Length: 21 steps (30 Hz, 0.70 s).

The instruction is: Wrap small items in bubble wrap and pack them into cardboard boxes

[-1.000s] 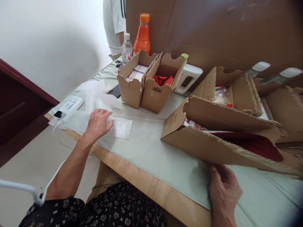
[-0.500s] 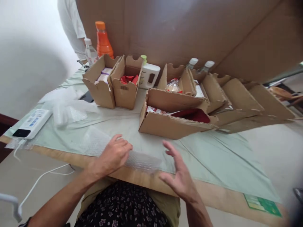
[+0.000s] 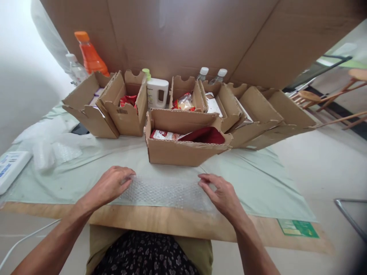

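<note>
A clear strip of bubble wrap (image 3: 168, 193) lies across the table near its front edge. My left hand (image 3: 113, 183) pinches the strip's left end between thumb and fingers. At the opposite end, my right hand (image 3: 219, 191) has its thumb and forefinger closed on the upper right corner. Just beyond the strip stands a cardboard box (image 3: 174, 152) holding a red-and-white packet (image 3: 164, 135) and a dark red item (image 3: 205, 135).
Several cardboard bins (image 3: 132, 122) line the back, with a white jug (image 3: 157, 93) among them. An orange bottle (image 3: 91, 55) stands back left. More bubble wrap (image 3: 54, 151) and a white power strip-like device (image 3: 13, 168) lie left. A green card (image 3: 298, 228) sits front right.
My hands have moved apart to the two ends of the bubble wrap. My right hand, open before, has closed on its corner. The view has turned to the right.
</note>
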{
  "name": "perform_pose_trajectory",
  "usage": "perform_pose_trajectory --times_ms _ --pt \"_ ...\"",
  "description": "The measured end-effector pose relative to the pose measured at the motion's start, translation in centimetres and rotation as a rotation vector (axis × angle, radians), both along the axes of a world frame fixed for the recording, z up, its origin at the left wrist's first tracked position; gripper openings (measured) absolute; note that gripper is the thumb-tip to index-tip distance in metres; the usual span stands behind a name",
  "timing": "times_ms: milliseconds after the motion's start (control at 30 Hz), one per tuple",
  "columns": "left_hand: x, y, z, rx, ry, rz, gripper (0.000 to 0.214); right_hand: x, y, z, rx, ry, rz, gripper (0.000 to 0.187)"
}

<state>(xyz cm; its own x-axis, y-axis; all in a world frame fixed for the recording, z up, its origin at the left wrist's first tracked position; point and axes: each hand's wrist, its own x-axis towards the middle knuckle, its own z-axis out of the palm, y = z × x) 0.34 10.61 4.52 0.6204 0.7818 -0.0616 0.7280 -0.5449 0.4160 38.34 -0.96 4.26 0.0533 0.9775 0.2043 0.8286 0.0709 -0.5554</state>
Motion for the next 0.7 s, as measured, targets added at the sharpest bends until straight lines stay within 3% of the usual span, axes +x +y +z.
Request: perform_pose_trajectory --times_ms 133,233,433,600,700 --pt "0.4 0.9 -0.2 -0.069 0.013 0.202 0.056 2.2 0.4 -1.7 0.162 -0.118 -0.137 0.031" --pt "-0.8 1.0 -0.6 -0.135 0.038 0.345 0.070 3.3 -0.8 -3.0 0.146 -0.120 -0.186 0.035" --pt "-1.3 -0.1 -1.2 -0.174 0.005 0.410 0.061 2.7 -1.1 -5.5 -0.003 -0.227 -0.207 0.049" --pt "-0.6 -0.9 -1.7 -0.134 -0.006 0.377 0.030 1.9 -0.8 -5.7 0.047 -0.170 -0.137 0.024" --pt "-1.0 -1.0 -1.8 -0.129 -0.040 0.389 0.026 2.0 -1.8 -5.3 0.046 -0.072 -0.135 0.018"
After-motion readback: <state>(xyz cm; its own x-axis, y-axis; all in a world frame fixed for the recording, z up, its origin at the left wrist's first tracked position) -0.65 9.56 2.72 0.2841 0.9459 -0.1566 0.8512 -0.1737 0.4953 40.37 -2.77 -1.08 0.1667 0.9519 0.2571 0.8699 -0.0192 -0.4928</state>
